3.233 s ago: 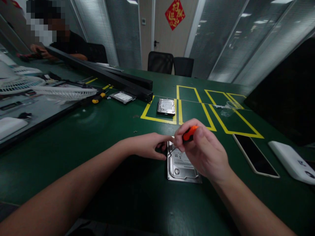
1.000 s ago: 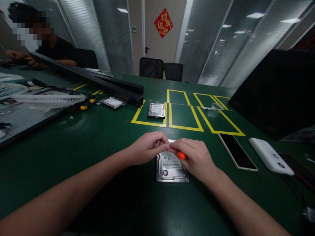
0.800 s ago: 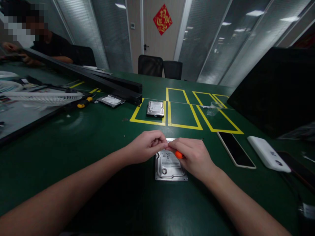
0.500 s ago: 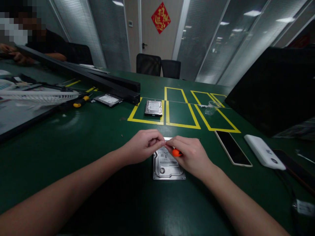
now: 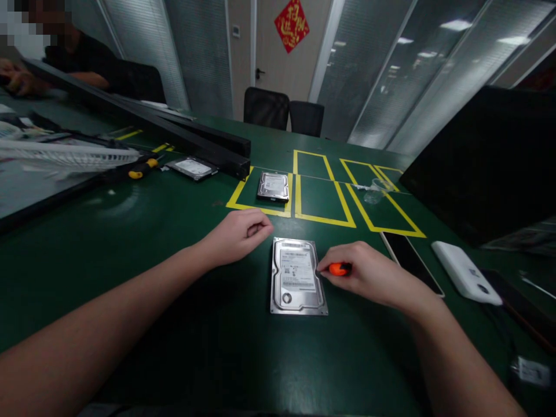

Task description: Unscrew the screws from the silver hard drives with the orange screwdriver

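Observation:
A silver hard drive [image 5: 295,278] with a white label lies flat on the green table, between my two hands. At its right edge, my right hand [image 5: 362,272] is closed around an orange-handled screwdriver [image 5: 337,269]; only the orange and black handle end shows, and the shaft is hidden. My left hand [image 5: 243,231] is closed near the drive's upper left corner, thumb and fingertips pressed together. Whether a small thing sits in that pinch cannot be seen. Beyond the hands, a second hard drive [image 5: 273,186] rests inside a yellow-taped rectangle.
A phone [image 5: 410,260] and a white power bank [image 5: 467,272] lie to the right, with a dark monitor [image 5: 473,168] behind. Clear plastic [image 5: 376,191] sits by the tape. Leftward are a yellow-black screwdriver [image 5: 143,169], another drive [image 5: 193,168], long black bars [image 5: 174,133] and another person [image 5: 82,63].
My hands have moved apart, the left one to the left and the right one to the right with the screwdriver. The drive's label is now uncovered.

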The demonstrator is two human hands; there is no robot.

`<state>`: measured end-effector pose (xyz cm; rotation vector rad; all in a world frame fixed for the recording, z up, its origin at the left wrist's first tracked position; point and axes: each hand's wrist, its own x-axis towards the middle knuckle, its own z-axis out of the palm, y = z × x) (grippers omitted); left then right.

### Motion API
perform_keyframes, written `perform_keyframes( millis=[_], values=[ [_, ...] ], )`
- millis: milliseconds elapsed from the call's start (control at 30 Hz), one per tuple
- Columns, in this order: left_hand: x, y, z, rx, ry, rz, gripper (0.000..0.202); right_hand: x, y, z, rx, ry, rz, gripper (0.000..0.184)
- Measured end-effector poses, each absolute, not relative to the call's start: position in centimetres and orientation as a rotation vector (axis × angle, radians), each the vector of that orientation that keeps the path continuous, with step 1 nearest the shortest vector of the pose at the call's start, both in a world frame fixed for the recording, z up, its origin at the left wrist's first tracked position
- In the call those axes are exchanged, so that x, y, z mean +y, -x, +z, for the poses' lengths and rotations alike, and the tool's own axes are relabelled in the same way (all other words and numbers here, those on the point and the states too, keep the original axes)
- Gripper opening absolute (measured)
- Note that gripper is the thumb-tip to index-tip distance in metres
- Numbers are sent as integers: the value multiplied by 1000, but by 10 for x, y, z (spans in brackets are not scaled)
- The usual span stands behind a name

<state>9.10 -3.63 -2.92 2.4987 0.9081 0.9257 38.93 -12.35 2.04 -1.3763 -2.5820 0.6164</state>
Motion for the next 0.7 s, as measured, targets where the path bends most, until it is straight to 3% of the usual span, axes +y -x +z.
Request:
perform_keyframes(
  millis=[700],
  values=[
    [-37, -91, -27, 906, -2516, 857, 22, -126, -387, 17, -2634, 1413, 512, 24]
  ],
)
